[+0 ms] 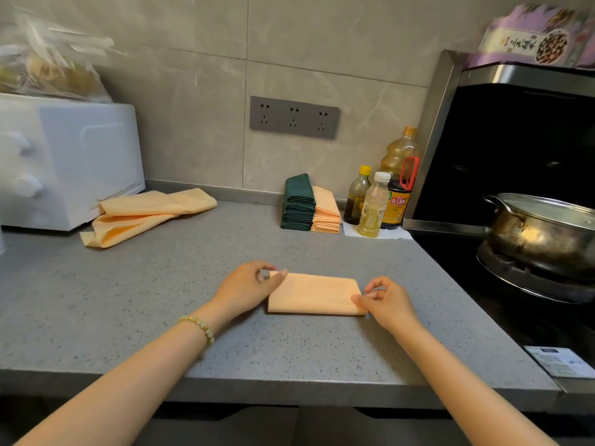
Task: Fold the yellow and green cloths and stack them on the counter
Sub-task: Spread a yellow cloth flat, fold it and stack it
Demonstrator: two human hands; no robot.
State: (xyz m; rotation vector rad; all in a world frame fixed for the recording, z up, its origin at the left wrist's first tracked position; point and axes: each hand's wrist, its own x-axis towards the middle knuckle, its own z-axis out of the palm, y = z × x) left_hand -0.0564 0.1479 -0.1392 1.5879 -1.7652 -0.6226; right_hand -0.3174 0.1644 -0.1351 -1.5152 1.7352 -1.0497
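Pinching folded yellow cloth (315,294) on table (128,300): left grip (251,284) at left end, right grip (386,299) at right corner.

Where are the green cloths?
In the head view, the green cloths sit folded in a pile at the back of the counter, right of the middle, beside the stack of yellow cloths and below the wall sockets.

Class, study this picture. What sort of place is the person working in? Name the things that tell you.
Most likely a home kitchen: a lidded pot sits on a gas burner, oil and sauce bottles stand by the tiled wall, and a white knobbed appliance rests on the counter.
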